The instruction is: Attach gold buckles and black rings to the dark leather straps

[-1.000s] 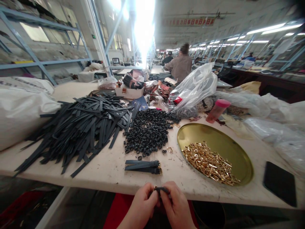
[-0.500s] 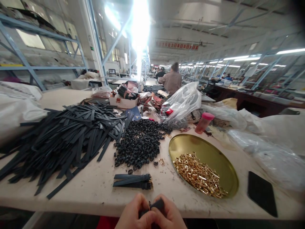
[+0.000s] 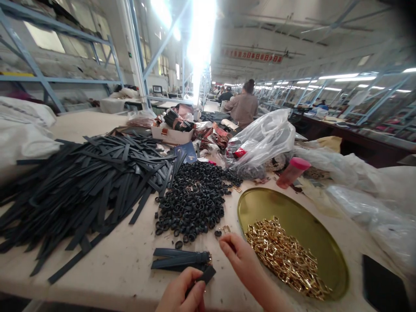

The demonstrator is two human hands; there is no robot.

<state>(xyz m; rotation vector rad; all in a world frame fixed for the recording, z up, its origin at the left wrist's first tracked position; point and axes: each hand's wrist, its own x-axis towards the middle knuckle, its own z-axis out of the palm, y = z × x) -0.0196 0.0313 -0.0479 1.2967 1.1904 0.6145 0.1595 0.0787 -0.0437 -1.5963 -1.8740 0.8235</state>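
Note:
My left hand (image 3: 185,291) is closed on a short black strap (image 3: 206,274) whose end sticks out past the thumb, just over the table's front edge. To its right, my right hand (image 3: 236,250) reaches over the table with fingers drawn together; anything between the fingertips is hidden. Its fingertips are beside a loose black loop (image 3: 218,233) and a gold buckle (image 3: 226,228). A small stack of black straps with gold buckles (image 3: 180,259) lies just behind my left hand. Beyond it spreads a heap of small black loops (image 3: 191,210).
A large pile of black strips (image 3: 97,182) covers the left side. On the right are a round gold tray (image 3: 312,221) holding gold buckles (image 3: 286,255), a dark flat phone-like slab (image 3: 385,281) and a pink-lidded jar (image 3: 292,172). Clear plastic bags (image 3: 263,138) lie behind.
My hands were together on a black piece at the table's edge. The right hand has let go and moved forward to the loose loop; the left keeps the strap. The view has shifted slightly.

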